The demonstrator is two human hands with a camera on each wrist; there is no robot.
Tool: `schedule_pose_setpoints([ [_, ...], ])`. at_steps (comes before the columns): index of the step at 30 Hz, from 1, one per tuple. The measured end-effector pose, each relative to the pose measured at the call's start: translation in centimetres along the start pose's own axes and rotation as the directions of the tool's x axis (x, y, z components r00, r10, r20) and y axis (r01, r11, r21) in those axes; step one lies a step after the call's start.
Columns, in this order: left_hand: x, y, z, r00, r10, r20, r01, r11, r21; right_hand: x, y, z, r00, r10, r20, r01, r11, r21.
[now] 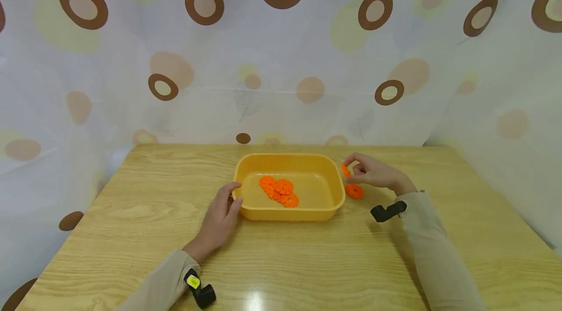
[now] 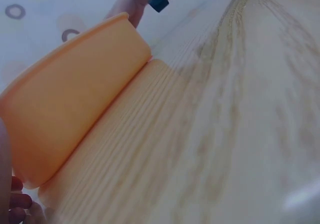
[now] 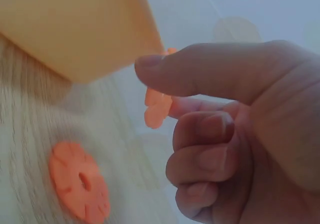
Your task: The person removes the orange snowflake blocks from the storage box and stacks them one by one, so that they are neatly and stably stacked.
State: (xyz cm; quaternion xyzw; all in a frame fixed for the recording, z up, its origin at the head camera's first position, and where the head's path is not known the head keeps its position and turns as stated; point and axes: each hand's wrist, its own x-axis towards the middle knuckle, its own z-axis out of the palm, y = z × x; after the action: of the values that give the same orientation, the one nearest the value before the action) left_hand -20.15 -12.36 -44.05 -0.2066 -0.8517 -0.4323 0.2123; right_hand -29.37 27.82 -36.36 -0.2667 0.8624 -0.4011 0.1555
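Left hand (image 1: 216, 220) grips the 9 o'clock end of the yellow rectangular plastic tray (image 1: 287, 215). Inside, left of centre: overlapping orange notched plastic discs (image 1: 284, 187). Tray's 3 o'clock wall stands between these and the held orange disc (image 1: 345, 170), pinched by right hand (image 1: 375, 173): probably light, stiff, slightly slippery; edge pinch suits. Loose orange disc (image 1: 354, 192) lies at 4 o'clock on bench (image 1: 307, 262).

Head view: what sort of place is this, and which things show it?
Probably a screened-off tabletop recording spot: patterned sheeting hangs behind a wooden table, and black wrist-worn devices show in view.
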Motion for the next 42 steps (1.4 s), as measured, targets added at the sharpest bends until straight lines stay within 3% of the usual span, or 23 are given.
schedule_pose_setpoints([
  [9,0.2,0.3,-0.1,1.0,-0.011,0.008,0.011,1.0,-0.003,-0.4,0.9,-0.4,0.984,0.143,0.103,-0.133,0.986,-0.097],
  [18,0.2,0.3,-0.1,1.0,-0.024,0.014,0.024,1.0,-0.008,-0.1,2.2,-0.3,0.966,0.21,0.15,-0.195,0.975,-0.11],
  [34,0.1,-0.1,0.1,1.0,-0.018,0.011,0.018,1.0,-0.009,-0.1,1.8,-0.2,0.951,0.247,0.188,-0.232,0.968,-0.099],
  [42,0.1,0.0,0.1,0.999,-0.032,0.016,0.032,0.999,0.01,-0.3,1.6,-0.3,0.952,0.235,0.198,-0.223,0.971,-0.081],
])
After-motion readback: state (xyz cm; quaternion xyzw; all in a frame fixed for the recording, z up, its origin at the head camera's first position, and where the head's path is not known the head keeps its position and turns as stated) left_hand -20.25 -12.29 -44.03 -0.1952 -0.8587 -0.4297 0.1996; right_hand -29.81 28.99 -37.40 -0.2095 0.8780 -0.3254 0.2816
